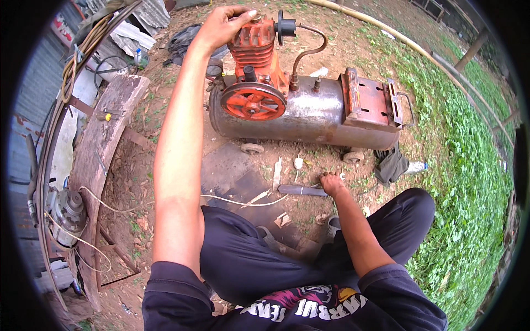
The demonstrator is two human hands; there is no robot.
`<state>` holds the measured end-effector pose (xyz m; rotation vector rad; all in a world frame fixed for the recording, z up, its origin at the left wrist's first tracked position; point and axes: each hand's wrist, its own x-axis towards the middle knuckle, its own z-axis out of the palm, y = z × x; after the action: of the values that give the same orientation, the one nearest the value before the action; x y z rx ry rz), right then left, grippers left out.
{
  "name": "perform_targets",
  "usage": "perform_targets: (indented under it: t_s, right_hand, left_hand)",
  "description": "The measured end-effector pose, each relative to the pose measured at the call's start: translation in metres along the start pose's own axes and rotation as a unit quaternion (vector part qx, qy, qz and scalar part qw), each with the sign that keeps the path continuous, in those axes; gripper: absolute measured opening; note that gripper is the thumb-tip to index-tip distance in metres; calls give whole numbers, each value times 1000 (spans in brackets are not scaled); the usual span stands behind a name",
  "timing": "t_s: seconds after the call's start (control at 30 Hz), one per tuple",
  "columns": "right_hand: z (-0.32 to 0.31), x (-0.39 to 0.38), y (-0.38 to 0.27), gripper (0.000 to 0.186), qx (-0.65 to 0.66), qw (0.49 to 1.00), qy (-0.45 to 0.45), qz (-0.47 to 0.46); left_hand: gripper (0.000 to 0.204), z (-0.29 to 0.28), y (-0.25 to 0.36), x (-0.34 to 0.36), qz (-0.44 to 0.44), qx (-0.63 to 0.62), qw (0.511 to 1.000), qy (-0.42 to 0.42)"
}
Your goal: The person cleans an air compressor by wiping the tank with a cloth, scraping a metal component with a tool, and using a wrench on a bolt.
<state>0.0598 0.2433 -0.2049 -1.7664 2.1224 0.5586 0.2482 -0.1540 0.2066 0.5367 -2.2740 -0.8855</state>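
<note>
Left hand (227, 23) atop the red compressor pump (253, 53), perhaps steadying it, right hand (333, 183) at a flat dark blade (301, 190); whether either's fingers grip is unclear

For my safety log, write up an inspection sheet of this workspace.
Surface: littered brown dirt ground.
Job's things: orange ribbed metal pump on a rusty grey cylindrical steel tank; long, flat grey tool.
Clutter: crumpled dark cloth beside a clear plastic bottle.
Hands: left hand at the pump's top; right hand at the tool's right end, grips unclear.
Cables: thin white cable across the ground.
Surroundings: green leafy plants right; blue-grey corrugated metal sheet left.
</note>
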Motion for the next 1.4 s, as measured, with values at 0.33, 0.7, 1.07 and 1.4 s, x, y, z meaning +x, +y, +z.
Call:
perform_targets:
  t_s: [0.33,0.7,1.07,1.4]
  right_hand:
    - [6,0,-1,28,24,1000,-1,9]
    - [7,16,-4,26,29,999,9,8]
    - [31,28,0,47,81,996,-4,20]
    - [21,26,-7,57,103,994,6,26]
  left_hand:
    - [27,4,-15,5,106,25,994,7]
    - [25,15,-12,-3,196,103,972,82]
    - [22,1,-8,3,146,84,985,-23]
    - [25,-1,-12,4,113,38,992,-35]
